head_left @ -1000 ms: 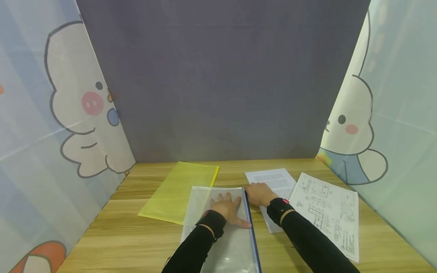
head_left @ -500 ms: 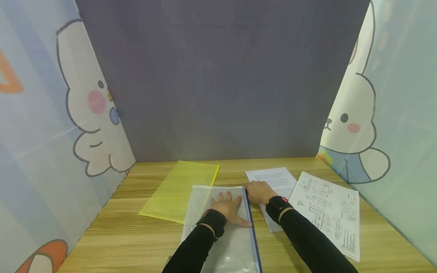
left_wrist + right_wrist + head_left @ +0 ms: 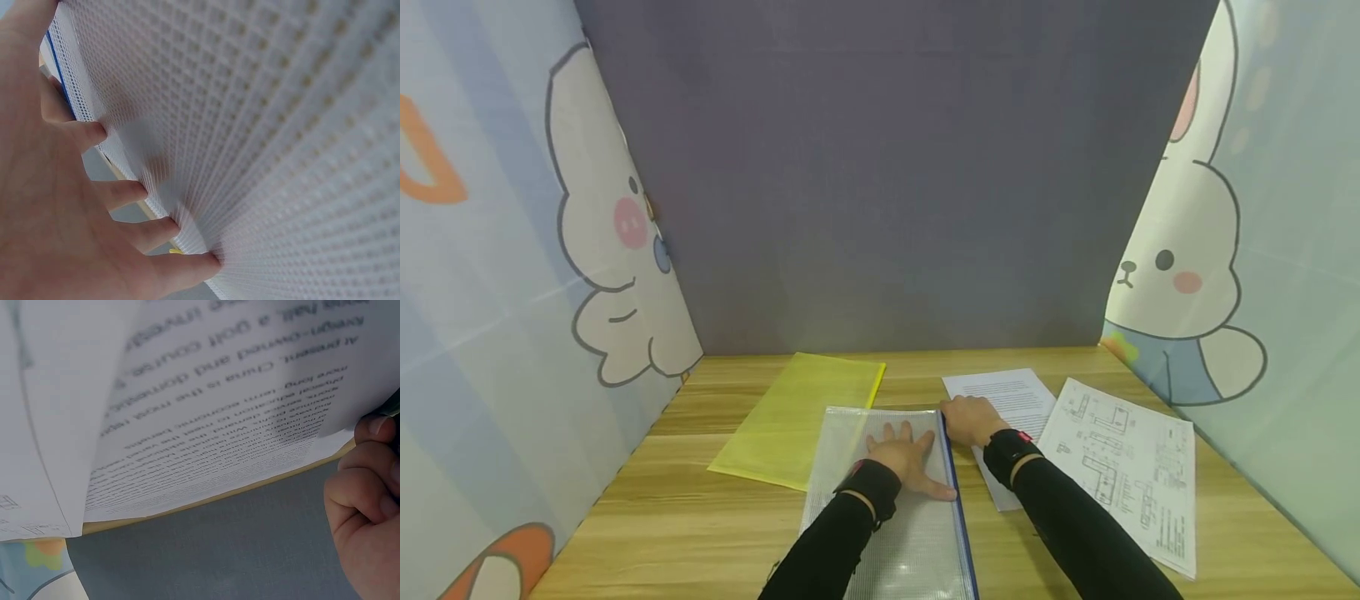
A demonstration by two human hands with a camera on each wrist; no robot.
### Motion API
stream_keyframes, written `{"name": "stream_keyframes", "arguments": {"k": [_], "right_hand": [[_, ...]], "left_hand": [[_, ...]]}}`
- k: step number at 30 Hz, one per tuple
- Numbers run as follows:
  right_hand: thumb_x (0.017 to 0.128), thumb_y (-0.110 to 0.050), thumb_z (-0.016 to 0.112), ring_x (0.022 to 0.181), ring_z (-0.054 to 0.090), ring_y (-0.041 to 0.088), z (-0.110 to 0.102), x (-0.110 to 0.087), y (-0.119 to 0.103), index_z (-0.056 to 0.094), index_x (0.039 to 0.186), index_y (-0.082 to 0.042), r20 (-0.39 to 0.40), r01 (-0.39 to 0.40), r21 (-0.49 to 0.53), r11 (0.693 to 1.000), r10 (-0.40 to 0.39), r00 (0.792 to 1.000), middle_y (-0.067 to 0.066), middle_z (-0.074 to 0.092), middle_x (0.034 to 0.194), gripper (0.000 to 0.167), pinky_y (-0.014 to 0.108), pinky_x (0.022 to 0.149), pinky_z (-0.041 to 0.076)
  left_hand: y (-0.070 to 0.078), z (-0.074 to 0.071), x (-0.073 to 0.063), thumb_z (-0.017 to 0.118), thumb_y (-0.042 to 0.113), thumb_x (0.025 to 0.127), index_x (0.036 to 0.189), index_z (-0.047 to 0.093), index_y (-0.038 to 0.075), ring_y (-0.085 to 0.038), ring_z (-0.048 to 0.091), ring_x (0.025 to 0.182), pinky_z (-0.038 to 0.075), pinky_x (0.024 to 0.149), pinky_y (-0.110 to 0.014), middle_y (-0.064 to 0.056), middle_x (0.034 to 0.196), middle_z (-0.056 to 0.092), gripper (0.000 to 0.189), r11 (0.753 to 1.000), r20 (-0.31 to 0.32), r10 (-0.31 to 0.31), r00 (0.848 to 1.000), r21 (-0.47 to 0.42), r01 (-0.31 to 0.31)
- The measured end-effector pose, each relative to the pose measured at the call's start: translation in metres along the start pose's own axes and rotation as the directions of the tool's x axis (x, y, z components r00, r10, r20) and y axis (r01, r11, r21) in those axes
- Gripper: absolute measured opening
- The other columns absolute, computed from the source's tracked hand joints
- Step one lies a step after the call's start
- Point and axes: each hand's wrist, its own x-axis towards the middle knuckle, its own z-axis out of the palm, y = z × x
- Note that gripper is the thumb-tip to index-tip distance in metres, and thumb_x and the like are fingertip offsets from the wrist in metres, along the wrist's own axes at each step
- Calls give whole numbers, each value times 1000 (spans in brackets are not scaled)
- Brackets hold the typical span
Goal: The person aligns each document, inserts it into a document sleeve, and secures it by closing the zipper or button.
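A clear mesh zipper pouch (image 3: 910, 550) lies on the wooden table in front of me, with a blue zipper edge (image 3: 961, 525) along its right side. My left hand (image 3: 901, 463) rests on the pouch with fingers spread, its thumb reaching to the blue edge. In the left wrist view, the straight fingertips press the mesh (image 3: 262, 125). At the pouch's far right corner, my right hand (image 3: 970, 420) pinches the end of the blue edge, fingers curled. The right wrist view shows those curled fingers (image 3: 356, 494); whatever small part sits between them is hidden.
A yellow translucent folder (image 3: 790, 425) lies at the back left, partly under the pouch. Right of the pouch are a printed text sheet (image 3: 1011, 396) and white pages with technical drawings (image 3: 1142, 467). A dark grey panel (image 3: 887, 183) stands behind the table (image 3: 700, 533).
The head view has shifted slightly. Both hands and the pouch keep their places, with no visible movement between them.
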Motion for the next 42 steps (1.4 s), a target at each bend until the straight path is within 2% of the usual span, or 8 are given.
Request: {"name": "stream_keyframes", "arguments": {"k": [5, 13, 22, 30, 36, 42], "right_hand": [[94, -15, 61, 80, 69, 30, 0, 2, 1, 65, 97, -8, -8, -8, 4, 1000, 8, 1000, 11, 68, 88, 9, 49, 70, 58], [95, -16, 60, 80, 69, 31, 0, 4, 2, 65, 98, -7, -15, -5, -10, 1000, 5, 1000, 11, 69, 88, 11, 48, 70, 58], [93, -14, 62, 82, 69, 32, 0, 7, 0, 65, 96, -5, -3, -38, -11, 999, 38, 999, 12, 69, 90, 9, 50, 71, 58], [93, -15, 64, 78, 69, 32, -3, 7, -5, 65, 94, -5, -12, -57, -69, 996, 56, 998, 12, 69, 89, 10, 49, 68, 59], [96, -16, 63, 82, 70, 31, -4, 7, -7, 67, 104, -6, 7, -94, -68, 993, 95, 995, 12, 70, 93, 14, 48, 70, 59], [94, -13, 67, 80, 69, 31, -6, 2, -12, 64, 108, -5, 6, -126, 5, 992, 126, 992, 14, 68, 93, 17, 47, 67, 59]], "left_hand": [[0, 0, 0, 70, 84, 70, 158, 39, 30, -47, 27, 148, 27, 112, -71, -17, 163, 31, 108, 1000, 6, 5, 1000, -18, -5], [-1, 0, 0, 69, 84, 70, 158, 38, 31, -47, 26, 149, 26, 112, -71, -17, 163, 30, 108, 1000, 11, 2, 1000, -13, -1], [0, 0, -1, 69, 84, 69, 158, 39, 31, -47, 26, 148, 27, 112, -71, -17, 163, 31, 108, 1000, 7, 0, 1000, -6, 0], [1, 0, -2, 69, 84, 70, 158, 38, 32, -46, 26, 149, 27, 112, -70, -16, 164, 31, 107, 1000, 6, -6, 1000, 2, 6], [0, 0, -2, 68, 85, 70, 158, 38, 33, -45, 27, 149, 28, 112, -69, -15, 164, 31, 107, 1000, 7, -14, 1000, 21, 14], [0, 1, -1, 68, 85, 70, 158, 38, 32, -45, 26, 149, 28, 112, -70, -15, 164, 31, 107, 1000, 3, -7, 1000, 13, 7]]}}
